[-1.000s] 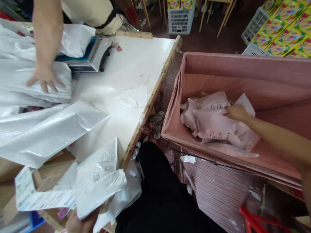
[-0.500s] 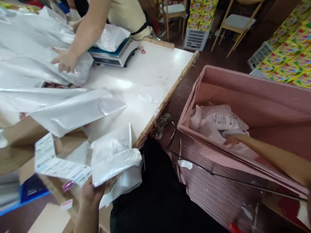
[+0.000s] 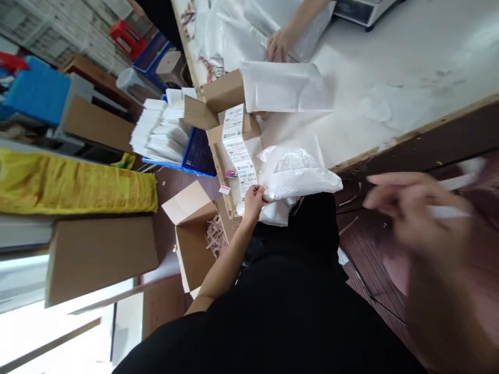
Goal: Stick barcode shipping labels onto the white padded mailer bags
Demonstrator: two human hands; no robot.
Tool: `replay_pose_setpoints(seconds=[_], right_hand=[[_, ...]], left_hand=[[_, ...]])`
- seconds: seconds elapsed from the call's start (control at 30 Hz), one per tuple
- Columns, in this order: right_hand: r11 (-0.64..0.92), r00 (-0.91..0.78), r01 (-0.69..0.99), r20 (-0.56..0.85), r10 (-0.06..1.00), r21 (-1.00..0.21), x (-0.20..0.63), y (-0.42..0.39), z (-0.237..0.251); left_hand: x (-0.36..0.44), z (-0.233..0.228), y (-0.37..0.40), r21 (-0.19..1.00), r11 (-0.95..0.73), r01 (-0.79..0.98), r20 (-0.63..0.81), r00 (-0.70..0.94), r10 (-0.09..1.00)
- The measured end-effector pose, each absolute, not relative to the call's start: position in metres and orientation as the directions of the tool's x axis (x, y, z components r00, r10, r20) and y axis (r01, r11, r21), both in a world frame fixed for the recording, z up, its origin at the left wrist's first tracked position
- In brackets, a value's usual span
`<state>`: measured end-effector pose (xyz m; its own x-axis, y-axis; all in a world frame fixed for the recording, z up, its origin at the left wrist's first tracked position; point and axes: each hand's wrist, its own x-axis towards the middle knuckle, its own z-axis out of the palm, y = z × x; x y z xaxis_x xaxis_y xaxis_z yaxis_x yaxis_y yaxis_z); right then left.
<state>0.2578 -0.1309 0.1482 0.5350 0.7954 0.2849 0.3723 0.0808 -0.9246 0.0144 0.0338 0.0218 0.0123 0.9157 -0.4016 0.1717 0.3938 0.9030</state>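
"What's at the table's (image 3: 366, 70) near edge?"
"A bulging white plastic mailer (image 3: 300, 171), across it by the near-left corner. The left hand (image 3: 253, 203) pinches its left end, beside a strip of printed shipping labels (image 3: 237, 148)."
"And the right hand (image 3: 419, 218)?"
"Blurred, out past the near edge, well apart from the mailer; its grip is unclear."
"The other person's hand (image 3: 281, 45)?"
"On white plastic bags (image 3: 237, 34)."

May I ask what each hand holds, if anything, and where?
Left hand: the white bag, by its near left corner. Right hand: too blurred to tell.
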Motion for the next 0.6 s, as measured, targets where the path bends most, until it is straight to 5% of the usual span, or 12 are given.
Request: replay_pose_setpoints(seconds=[0.13,0.23,0.37,0.47,0.53,0.6], right_hand=[[-0.020,0.414,0.629,0.313,0.854,-0.777,0.219,-0.067,0.097],[-0.146,0.390,0.711,0.214,0.896,-0.688,0.210,-0.042,0.073],[0.016,0.366,0.436,0.194,0.910,-0.900,0.147,-0.043,0.085],[0.125,0.054,0.043,0.127,0.990,-0.991,0.070,-0.044,0.099],[0.165,-0.089,-0.006,0.165,0.982,-0.986,0.038,-0.038,0.101],[0.254,-0.141,0.115,0.237,0.961,-0.960,0.039,-0.031,0.099]], left_hand=[[-0.023,0.044,0.005,0.960,-0.016,0.279,0.012,0.015,1.000],[-0.052,0.059,-0.008,0.931,-0.153,0.330,0.151,0.032,0.988],[-0.074,0.068,-0.019,0.994,-0.042,0.105,0.020,0.204,0.979],[-0.078,0.066,-0.030,0.993,0.120,0.003,-0.109,0.442,0.890],[-0.089,0.059,-0.035,0.971,0.223,0.092,-0.240,0.450,0.860],[-0.115,0.047,-0.036,0.927,0.295,0.231,-0.360,0.330,0.873]])
